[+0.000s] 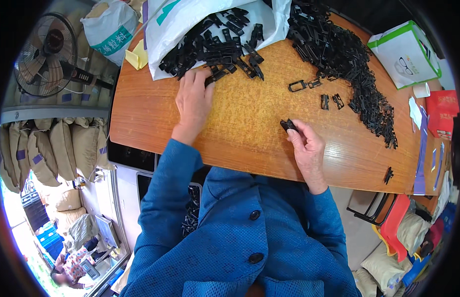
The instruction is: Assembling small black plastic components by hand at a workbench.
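In our right hand (310, 148) we are pinching a small black part (286, 124), its long axis slanting and its free end pointing up and left. Loose frames (298, 86) are lying between that hand and a dark heap (334, 54) on the wooden table (250, 111). The part is sitting at our fingertips, left of the palm. Our left hand (193, 98) is reaching black pieces (235, 49) spilling from a white bag (161, 37); whether it is gripping one, we cannot tell.
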The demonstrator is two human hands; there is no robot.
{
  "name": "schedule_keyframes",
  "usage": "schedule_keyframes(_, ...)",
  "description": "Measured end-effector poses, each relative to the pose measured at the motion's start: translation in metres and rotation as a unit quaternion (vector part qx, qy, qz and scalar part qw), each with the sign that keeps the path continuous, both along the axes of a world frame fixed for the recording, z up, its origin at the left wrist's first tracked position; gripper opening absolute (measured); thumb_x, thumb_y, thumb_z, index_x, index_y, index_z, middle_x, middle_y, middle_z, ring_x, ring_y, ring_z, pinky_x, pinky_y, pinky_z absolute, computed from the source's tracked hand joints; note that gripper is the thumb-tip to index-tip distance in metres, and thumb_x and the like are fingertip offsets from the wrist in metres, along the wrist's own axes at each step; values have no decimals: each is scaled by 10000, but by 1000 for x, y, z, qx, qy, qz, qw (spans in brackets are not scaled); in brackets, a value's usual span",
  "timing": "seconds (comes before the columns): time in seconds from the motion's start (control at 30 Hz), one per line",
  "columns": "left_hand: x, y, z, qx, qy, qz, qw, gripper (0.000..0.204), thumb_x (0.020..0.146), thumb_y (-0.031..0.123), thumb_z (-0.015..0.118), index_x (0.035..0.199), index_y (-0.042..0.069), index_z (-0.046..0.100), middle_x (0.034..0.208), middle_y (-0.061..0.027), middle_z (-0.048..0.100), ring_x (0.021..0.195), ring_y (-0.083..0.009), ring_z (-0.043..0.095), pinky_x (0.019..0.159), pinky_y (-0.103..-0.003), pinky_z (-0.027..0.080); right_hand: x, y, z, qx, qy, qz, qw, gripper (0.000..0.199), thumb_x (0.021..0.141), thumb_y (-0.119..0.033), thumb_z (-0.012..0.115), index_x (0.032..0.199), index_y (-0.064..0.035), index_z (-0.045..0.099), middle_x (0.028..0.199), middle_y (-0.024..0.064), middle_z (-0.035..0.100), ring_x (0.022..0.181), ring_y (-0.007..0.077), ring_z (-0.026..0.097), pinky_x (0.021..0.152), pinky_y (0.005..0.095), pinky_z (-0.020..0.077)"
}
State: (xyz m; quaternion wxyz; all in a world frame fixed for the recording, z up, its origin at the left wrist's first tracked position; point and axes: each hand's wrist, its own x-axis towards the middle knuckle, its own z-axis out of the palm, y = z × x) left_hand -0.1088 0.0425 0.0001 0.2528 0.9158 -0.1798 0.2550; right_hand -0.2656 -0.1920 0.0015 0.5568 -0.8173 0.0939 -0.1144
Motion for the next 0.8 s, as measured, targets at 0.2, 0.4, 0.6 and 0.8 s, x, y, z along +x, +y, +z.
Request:
schedule_keyframes(0.2,-24,2,-2,-110,175,-98,973,170,859,120,625,1005,39,596,862,-86,606,759,-248,612,634,-321,487,-3,13,9,49,22,40,998,224,885,-27,620,1104,18,617,892,32,645,758,86,606,681,210,487)
schedule_keyframes(0.4,-72,-14,12,-483,586,-206,617,298,944,269,564,1096,20,622,729,-7,583,589,-74,573,527,-202,458,-5,20,33,-6,3,116,993,199,887,-23,612,1084,5,625,835,9,610,688,65,530,629,202,448)
schedule_keyframes(0.6,-92,-22,21,-423,583,-224,656,313,955,287,549,1078,17,648,701,20,560,564,-58,540,489,-177,406,-14,27,42,-22,-18,135,990,174,874,-5,616,1048,-4,630,799,4,594,670,58,520,597,204,440)
schedule_keyframes(0.8,-99,-27,23,-398,558,-235,689,314,957,285,548,1063,9,652,695,12,569,551,-57,538,484,-179,412,-22,24,38,-6,-23,128,991,166,870,7,614,1036,1,627,800,17,604,631,58,528,561,207,448)
